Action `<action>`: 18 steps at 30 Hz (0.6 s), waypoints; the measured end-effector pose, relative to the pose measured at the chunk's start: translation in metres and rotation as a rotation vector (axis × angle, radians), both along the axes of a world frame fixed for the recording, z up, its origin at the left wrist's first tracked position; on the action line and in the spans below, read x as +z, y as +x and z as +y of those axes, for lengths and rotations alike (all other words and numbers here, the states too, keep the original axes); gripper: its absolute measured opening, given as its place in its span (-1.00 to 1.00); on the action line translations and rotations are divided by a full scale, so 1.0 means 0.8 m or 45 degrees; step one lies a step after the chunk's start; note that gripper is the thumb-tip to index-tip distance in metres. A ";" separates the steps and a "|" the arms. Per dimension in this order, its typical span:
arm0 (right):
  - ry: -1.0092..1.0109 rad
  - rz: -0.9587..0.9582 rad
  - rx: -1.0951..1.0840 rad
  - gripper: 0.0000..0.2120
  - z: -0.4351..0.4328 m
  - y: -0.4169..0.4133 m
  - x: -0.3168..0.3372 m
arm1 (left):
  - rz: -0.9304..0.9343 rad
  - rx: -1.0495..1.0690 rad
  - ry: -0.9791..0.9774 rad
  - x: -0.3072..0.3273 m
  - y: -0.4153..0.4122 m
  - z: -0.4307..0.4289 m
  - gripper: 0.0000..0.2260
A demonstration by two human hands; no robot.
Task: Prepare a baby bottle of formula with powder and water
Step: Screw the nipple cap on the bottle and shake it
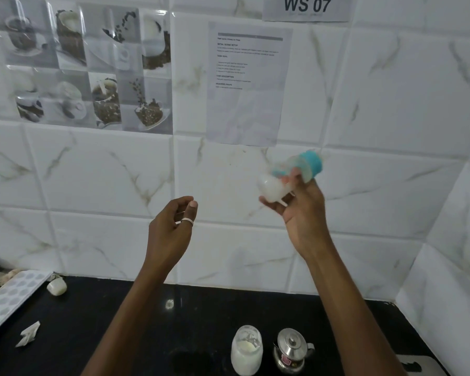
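Note:
My right hand (300, 210) is raised in front of the tiled wall and grips a baby bottle (288, 176). The bottle is blurred, tilted on its side, with a blue collar and cap toward the upper right and white liquid in its lower left end. My left hand (171, 229) hovers to the left at about the same height, fingers loosely curled, holding nothing; it wears a ring. Down on the black counter (120, 335) stand a jar of white powder (247, 350) and a small steel kettle (292, 351), side by side.
A white ice-cube tray (10, 297) lies at the counter's left edge, with a small white cap (57, 286) beside it and a torn paper sachet (29, 335) in front. A printed sheet (246, 85) hangs on the wall. A grey object (415, 365) sits at the lower right.

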State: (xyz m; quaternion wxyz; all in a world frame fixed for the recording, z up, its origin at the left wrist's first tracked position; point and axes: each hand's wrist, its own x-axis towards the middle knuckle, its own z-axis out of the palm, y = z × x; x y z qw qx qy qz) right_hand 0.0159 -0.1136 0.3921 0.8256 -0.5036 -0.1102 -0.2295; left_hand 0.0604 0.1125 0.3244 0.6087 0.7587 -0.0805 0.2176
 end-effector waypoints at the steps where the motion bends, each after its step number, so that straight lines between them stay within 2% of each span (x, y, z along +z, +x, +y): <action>1: 0.069 -0.018 -0.019 -0.42 0.001 0.002 0.002 | -0.001 0.005 0.001 0.000 0.000 0.001 -0.72; 3: -0.046 0.010 -0.033 -0.39 0.009 0.001 -0.001 | 0.001 0.008 0.003 0.000 -0.001 0.002 -0.72; 6: -0.489 0.121 0.057 -0.34 0.020 -0.005 -0.016 | 0.001 -0.002 -0.003 0.001 -0.001 -0.001 -0.73; 7: -0.507 0.111 0.070 -0.35 0.017 -0.005 -0.017 | -0.001 -0.004 0.001 0.001 -0.002 -0.001 -0.73; 11: 0.006 -0.032 0.029 -0.46 -0.001 -0.004 0.006 | -0.004 -0.002 0.005 0.002 -0.004 0.001 -0.72; 13: 0.060 -0.066 -0.025 -0.51 -0.003 0.000 0.009 | -0.002 0.005 0.010 0.002 -0.004 0.002 -0.72; 14: -0.015 -0.049 -0.026 -0.52 0.002 -0.001 0.007 | 0.002 0.006 0.006 0.002 -0.003 0.002 -0.73; 17: -0.494 0.079 0.083 -0.50 0.013 -0.008 -0.012 | -0.004 -0.006 0.006 0.003 -0.003 -0.003 -0.73; 18: -0.573 0.102 0.113 -0.52 0.013 -0.008 -0.016 | -0.009 -0.011 0.008 0.003 -0.003 -0.005 -0.73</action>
